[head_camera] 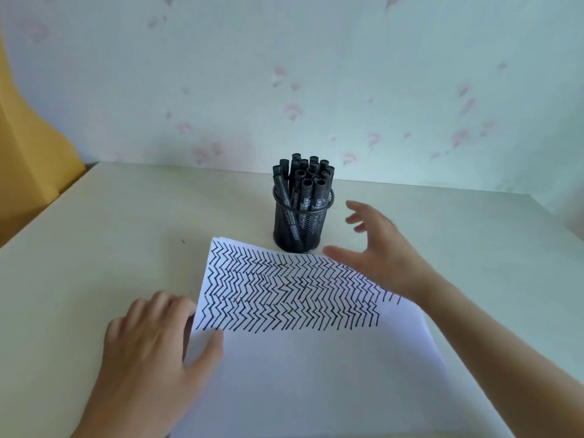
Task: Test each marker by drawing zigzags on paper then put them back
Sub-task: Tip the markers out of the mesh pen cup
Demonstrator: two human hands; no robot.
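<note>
Several black markers [308,184] stand capped in a black mesh cup [301,230] at the middle back of the table. In front of the cup lies a stack of white paper [316,374] whose upper half is covered with rows of black zigzags [284,292]. My left hand [151,346] rests on the paper's left edge, thumb on the sheet and fingers at the edge. My right hand [379,248] hovers empty with spread fingers just right of the cup, above the paper's top right corner.
The cream table [110,248] runs back to a pale wall with pink flower patterns [379,90]. A yellow panel [28,147] stands beyond the table's left edge. The table's right edge [537,222] slants away past my right arm.
</note>
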